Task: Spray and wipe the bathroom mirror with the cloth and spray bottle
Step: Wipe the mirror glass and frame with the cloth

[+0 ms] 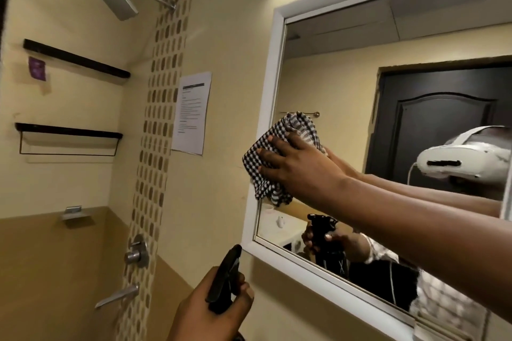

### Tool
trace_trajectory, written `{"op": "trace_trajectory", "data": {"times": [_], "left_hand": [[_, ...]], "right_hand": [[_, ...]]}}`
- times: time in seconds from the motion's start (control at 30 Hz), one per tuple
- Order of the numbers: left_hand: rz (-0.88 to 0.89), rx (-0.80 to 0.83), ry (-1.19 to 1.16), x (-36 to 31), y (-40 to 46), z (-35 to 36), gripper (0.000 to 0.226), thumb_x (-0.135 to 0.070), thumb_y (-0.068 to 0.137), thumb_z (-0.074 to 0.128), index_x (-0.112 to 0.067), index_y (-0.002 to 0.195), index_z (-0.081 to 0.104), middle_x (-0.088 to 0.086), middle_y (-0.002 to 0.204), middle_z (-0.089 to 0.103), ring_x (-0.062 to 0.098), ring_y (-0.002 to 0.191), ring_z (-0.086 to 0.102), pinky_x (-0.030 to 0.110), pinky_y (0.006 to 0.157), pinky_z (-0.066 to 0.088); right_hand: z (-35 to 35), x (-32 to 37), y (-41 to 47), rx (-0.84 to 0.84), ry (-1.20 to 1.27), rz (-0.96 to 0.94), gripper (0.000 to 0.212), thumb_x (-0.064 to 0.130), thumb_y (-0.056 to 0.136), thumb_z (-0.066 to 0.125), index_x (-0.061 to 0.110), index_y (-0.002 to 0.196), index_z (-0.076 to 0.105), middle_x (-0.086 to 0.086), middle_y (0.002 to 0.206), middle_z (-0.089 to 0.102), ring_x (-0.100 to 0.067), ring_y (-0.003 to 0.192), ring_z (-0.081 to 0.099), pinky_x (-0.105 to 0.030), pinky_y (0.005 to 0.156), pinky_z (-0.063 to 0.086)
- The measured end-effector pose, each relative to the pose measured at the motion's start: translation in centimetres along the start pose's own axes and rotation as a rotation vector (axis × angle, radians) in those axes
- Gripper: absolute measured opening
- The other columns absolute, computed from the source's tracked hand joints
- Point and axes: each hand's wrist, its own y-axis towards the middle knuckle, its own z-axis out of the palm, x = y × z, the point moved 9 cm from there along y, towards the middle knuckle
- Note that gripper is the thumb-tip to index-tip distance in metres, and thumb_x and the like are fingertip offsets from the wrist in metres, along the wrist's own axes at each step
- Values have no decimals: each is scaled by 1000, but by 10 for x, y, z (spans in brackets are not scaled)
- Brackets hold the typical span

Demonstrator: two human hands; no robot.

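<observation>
The right hand (296, 163) presses flat, fingers spread, on a black-and-white checked cloth (273, 159), pinning it against the left edge of the mirror (346, 86), where the fabric overlaps the white frame (273, 83). Its forearm reaches in straight from the mirror's lower right. Below the mirror's bottom left corner, the left hand (205, 313) is clenched around the black spray bottle (225, 279), nozzle tilted up toward the frame. A printed sheet (191, 112) hangs on the wall left of the mirror.
</observation>
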Motion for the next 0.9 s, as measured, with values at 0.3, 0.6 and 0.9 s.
{"op": "trace_trajectory", "data": {"times": [0.3,0.6,0.9], "left_hand": [[25,-13,75,-15,-8,16,30,-14,82,73,-43,84,64,1,89,75,21,52,56,26,59,48],[97,20,142,-46,-14,41,43,-17,86,69,-55,98,52,1,102,72,25,78,58,33,95,47],[174,-26,124,-67,-6,46,19,-34,81,72,-49,79,62,-11,88,73,2,86,66,10,66,43]], "right_hand": [[-66,-25,-24,-327,-110,-53,44,7,86,47,7,129,56,-21,139,50,-44,129,43,-54,104,38],[-55,-68,20,-78,-153,80,57,28,92,54,28,146,36,-11,158,21,-42,145,12,-71,110,10],[-38,-85,-8,52,-107,72,68,30,87,66,40,146,34,1,159,24,-35,147,10,-72,109,10]]}}
